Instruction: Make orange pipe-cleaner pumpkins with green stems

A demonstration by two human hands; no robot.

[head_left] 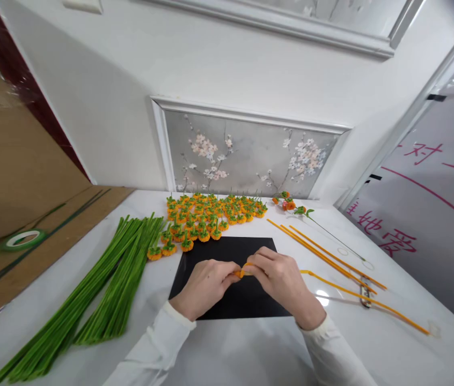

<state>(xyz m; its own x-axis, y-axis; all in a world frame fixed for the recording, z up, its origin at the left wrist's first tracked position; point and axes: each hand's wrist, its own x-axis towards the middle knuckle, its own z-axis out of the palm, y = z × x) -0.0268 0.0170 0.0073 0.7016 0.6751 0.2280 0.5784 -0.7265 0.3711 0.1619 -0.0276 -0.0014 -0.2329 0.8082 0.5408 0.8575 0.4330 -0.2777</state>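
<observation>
Over a black mat [227, 308], my left hand [209, 284] and my right hand [279, 276] meet with their fingertips pinched on one orange pipe cleaner [339, 287]. Its near end is bent into a small piece between the fingers, partly hidden by them. From my right hand its long tail runs out to the right across the white table. Behind the mat stand many small orange flower heads [204, 234] with green tops and short stems. More straight orange pipe cleaners [311, 245] lie right of the mat.
Two bundles of green pipe cleaners [90, 300] lie on the left. A finished flower stem [327, 230] with orange blooms rests at the back right. Small metal scissors or clippers [365, 292] lie under the orange strands. Green tape [24, 240] sits on cardboard at left.
</observation>
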